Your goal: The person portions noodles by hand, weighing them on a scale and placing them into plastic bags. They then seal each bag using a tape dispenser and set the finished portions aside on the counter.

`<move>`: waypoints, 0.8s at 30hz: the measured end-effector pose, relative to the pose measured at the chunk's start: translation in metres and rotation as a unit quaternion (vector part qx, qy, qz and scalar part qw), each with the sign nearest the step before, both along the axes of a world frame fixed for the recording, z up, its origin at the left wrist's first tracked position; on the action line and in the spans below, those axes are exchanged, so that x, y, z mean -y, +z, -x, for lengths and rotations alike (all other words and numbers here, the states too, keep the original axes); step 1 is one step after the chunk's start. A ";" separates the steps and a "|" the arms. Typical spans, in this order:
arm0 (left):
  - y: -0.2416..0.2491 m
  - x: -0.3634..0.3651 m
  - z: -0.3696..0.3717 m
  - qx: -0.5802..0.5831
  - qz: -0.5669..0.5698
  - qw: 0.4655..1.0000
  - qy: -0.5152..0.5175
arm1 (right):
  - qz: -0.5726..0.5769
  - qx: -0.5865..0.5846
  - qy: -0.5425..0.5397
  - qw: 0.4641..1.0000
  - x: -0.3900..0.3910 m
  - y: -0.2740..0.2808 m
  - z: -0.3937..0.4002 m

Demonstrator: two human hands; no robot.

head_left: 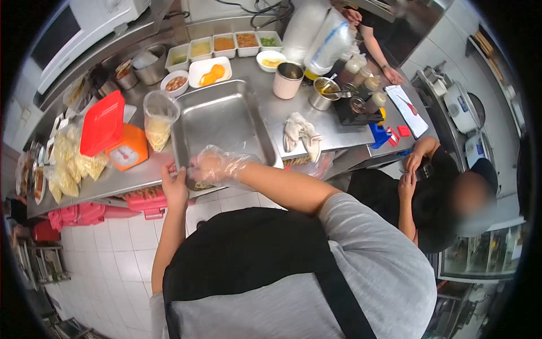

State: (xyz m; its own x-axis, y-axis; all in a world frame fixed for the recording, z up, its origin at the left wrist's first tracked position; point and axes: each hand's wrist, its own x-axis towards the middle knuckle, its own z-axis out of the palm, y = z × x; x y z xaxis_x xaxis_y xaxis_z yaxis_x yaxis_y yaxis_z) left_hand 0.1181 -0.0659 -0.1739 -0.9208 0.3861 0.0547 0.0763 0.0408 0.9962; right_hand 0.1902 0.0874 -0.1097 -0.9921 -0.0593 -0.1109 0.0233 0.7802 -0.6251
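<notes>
A deep rectangular metal tray lies on the counter in front of me, its base mostly bare. My left hand is closed at the tray's near left corner, its fingers on the rim. Inside that corner is my right hand, wearing a clear plastic glove with its fingers curled inward; what they hold, if anything, is hidden. Just below the glove, a little pale green food shows in the corner. Left of the tray stands an open clear plastic bag with pale yellow shreds inside.
An orange scale with a red tray and bags of pale food stand at left. Ingredient tubs line the back. Right are a pink-white container, a cloth and bottles. A co-worker sits at right.
</notes>
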 end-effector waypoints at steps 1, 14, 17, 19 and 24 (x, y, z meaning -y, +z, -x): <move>0.001 -0.001 -0.002 0.023 -0.022 0.999 -0.003 | 0.012 -0.032 0.010 0.999 0.002 -0.007 -0.004; -0.005 -0.015 -0.011 0.067 -0.072 0.993 0.061 | -0.127 0.023 0.141 0.981 0.014 -0.023 -0.016; -0.005 -0.015 -0.012 0.046 -0.043 0.996 0.071 | -0.120 -0.065 0.148 0.980 0.011 -0.029 -0.018; -0.023 -0.012 -0.002 0.021 0.006 0.996 0.087 | -0.112 -0.140 0.144 0.973 0.011 -0.034 -0.024; -0.012 -0.013 -0.014 0.043 -0.005 0.993 0.106 | -0.164 -0.054 0.149 0.974 0.011 -0.012 -0.017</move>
State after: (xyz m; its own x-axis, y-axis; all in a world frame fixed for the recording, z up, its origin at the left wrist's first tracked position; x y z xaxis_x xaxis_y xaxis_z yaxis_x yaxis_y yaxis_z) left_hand 0.1326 -0.0528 -0.1858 -0.9828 0.1829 -0.0257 -0.0192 0.0369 0.9991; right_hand 0.2073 0.0766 -0.1216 -0.9430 -0.3255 -0.0691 -0.2866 0.9001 -0.3280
